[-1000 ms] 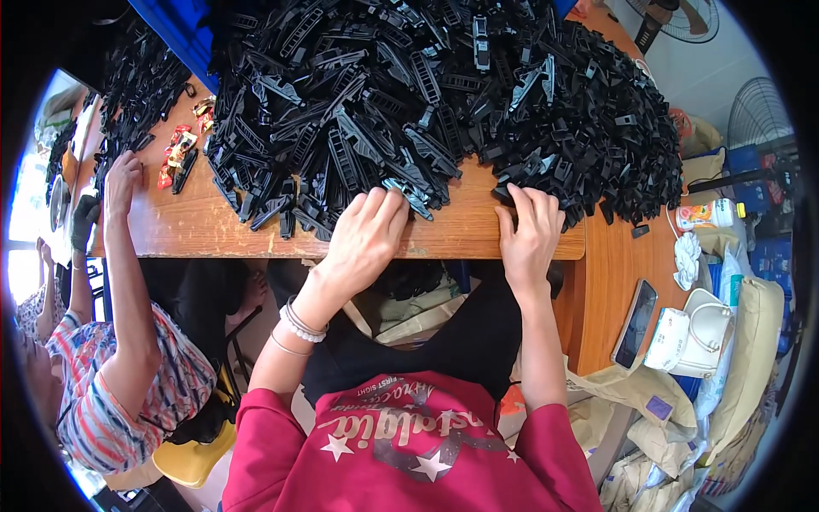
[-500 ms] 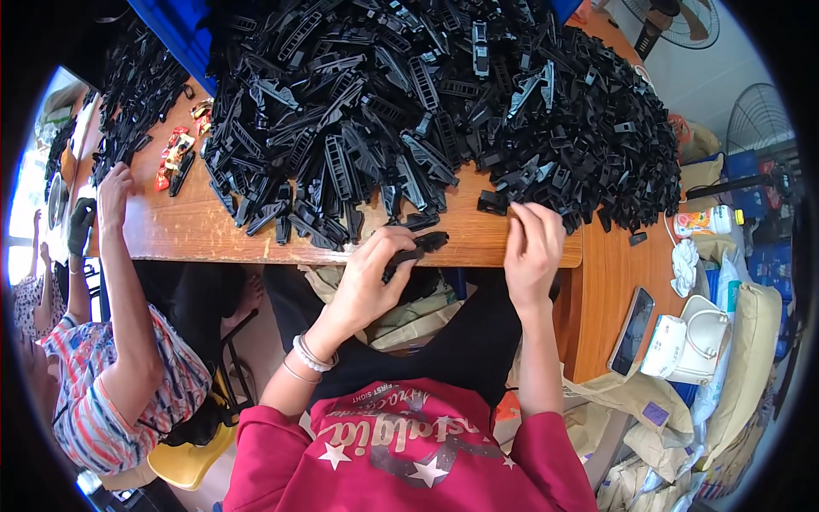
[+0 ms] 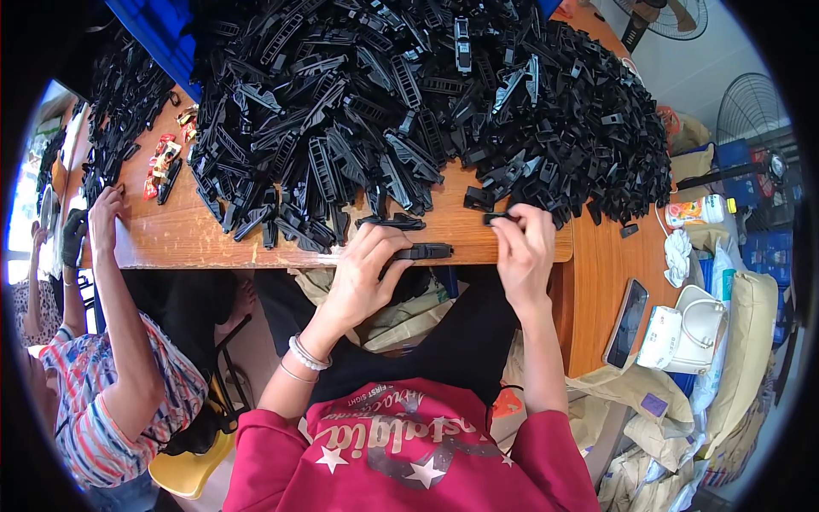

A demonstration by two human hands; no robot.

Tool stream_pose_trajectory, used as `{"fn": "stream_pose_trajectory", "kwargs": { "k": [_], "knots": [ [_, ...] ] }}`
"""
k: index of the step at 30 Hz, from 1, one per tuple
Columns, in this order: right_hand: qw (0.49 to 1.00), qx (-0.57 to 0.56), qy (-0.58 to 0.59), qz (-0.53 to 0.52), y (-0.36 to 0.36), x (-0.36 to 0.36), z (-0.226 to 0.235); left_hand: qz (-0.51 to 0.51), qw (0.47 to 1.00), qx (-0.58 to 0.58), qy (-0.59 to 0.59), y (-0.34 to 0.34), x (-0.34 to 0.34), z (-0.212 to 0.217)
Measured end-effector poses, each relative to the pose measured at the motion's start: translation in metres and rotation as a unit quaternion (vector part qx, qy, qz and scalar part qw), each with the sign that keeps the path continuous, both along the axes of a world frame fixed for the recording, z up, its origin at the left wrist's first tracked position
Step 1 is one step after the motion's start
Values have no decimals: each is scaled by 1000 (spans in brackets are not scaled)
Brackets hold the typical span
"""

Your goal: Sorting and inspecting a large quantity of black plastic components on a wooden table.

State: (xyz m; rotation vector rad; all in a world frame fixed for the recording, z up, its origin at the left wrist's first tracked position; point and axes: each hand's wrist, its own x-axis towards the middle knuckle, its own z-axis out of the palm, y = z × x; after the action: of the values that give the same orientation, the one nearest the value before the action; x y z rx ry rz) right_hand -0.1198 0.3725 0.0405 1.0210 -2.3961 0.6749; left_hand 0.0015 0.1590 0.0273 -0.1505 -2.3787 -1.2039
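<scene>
Left hand (image 3: 367, 271): narrow, thumb and fingers closed round one end of a long part (image 3: 429, 252), black, lying crosswise by the near edge of the table (image 3: 192, 224); free end points right. Cannot tell whether it rests on the wood.

Right hand (image 3: 525, 249): fingertips pinched on a small part (image 3: 495, 218), black, just in front of the small-part heap (image 3: 601, 128). Long-part heap (image 3: 320, 145) lies left of that, the two meeting.

Handling, by judgement: both look like moulded plastic, light and stiff. Smooth sheen suggests some slip under dry fingers. Long part's ladder-like openings and thin ends probably the weak spots; best held across its sides near one end. Small part likely wants a fingertip pinch on opposite faces.
</scene>
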Motion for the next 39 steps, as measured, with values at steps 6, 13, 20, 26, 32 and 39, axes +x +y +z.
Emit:
{"fn": "stream_pose_trajectory", "kwargs": {
  "k": [6,13,20,26,32,39],
  "knots": [
    [950,-184,-221,122,-29,20,-11,23,999,-40,-8,1,1,-3],
    [977,-132,-153,61,-22,27,-3,31,999,-26,-14,1,1,1],
    [895,-171,-398,105,-13,30,7,32,999,-29,-21,-1,1,1],
    [924,-143,-318,157,-28,29,5,5,998,-55,-23,5,-3,4],
    [910,-183,-334,163,-20,34,-6,-32,999,-34,-4,0,-1,10],
    [998,-21,-46,-46,-33,-7,-1,97,973,-210,4,19,-11,7]
  ]
}}
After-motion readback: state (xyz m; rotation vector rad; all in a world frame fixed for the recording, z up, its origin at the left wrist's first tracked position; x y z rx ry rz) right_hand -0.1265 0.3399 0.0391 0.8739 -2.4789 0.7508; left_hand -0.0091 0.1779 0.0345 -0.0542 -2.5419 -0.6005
